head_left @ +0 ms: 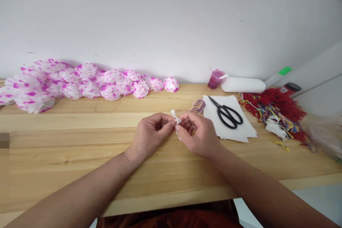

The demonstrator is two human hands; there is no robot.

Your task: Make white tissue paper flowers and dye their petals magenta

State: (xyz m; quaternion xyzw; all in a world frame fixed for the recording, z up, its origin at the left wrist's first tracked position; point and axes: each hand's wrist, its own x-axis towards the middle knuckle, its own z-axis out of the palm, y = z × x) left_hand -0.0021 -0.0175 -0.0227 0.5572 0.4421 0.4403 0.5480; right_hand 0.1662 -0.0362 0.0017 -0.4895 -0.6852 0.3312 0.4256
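Between my fingertips, above the middle of the wooden table (107, 156), is a small twisted strip of white tissue paper (175, 116). My left hand (151, 131) pinches it from the left with thumb and forefinger. From the right, my right hand (200, 131) pinches the same strip, its other fingers curled in. One end of the strip sticks up above the fingers and a short end hangs below. Just beyond my right hand lie a small loop of purple string (198, 106), a stack of white paper sheets (213, 108) and black-handled scissors (230, 117) on the sheets.
Crumpled white paper flowers with magenta spots (112, 85) line the wall at the left. A cup of purple dye (214, 80) and a white bottle (243, 84) stand and lie at the back. To the right are a heap of red and coloured strings (278, 108) and a plastic bag (326, 133).
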